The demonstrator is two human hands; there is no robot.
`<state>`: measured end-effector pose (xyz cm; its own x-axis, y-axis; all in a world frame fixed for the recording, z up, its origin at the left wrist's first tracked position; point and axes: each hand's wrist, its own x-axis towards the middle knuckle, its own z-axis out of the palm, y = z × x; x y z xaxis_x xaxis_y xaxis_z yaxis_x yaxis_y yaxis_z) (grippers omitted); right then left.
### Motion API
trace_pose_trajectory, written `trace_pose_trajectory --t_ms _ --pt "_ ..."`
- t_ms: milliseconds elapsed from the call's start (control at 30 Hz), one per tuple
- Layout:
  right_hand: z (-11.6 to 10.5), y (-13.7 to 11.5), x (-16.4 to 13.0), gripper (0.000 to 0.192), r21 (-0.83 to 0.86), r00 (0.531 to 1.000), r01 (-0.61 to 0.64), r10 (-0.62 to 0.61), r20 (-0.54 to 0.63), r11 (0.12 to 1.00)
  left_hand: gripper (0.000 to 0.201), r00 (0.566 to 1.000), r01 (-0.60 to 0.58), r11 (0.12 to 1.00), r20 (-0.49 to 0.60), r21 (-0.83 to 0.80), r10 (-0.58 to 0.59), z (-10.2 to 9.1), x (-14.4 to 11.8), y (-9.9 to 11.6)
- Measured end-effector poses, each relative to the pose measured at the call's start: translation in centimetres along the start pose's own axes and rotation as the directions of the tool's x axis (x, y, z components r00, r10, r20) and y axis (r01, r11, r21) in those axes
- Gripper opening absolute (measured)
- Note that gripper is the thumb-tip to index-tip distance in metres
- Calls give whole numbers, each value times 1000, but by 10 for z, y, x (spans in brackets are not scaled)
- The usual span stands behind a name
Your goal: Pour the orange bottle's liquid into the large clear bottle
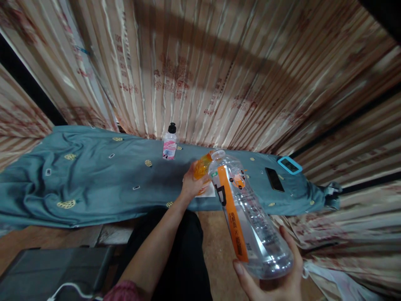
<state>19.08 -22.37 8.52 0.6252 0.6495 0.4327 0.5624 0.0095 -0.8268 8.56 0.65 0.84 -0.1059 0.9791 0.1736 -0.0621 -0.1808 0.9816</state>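
Big bottle (252, 217), towards five o'clock: clear, its label silvery grey with a bold orange band and a green patch. Small bottle (202, 168), at the centre: amber-orange. Pump bottle (169, 146), towards nine: clear, pink-and-white label, black top. Cloth (103, 179): teal, scattered with yellow pineapples. Curtain (194, 54), at twelve: beige, reddish-brown floral print. Clock (290, 165), at three: bright blue frame. Sleeve (123, 292), at seven: dusky maroon.
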Motion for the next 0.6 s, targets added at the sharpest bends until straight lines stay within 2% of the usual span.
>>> trace_pose_trajectory --t_ms 133,600 --pt "0 -2 0 113 6 1000 5 -5 4 1000 49 999 -28 998 48 64 25 -1 1 -4" --pt "4 -4 -1 113 30 998 -49 50 -27 998 58 998 -33 995 58 96 27 -2 0 -3"
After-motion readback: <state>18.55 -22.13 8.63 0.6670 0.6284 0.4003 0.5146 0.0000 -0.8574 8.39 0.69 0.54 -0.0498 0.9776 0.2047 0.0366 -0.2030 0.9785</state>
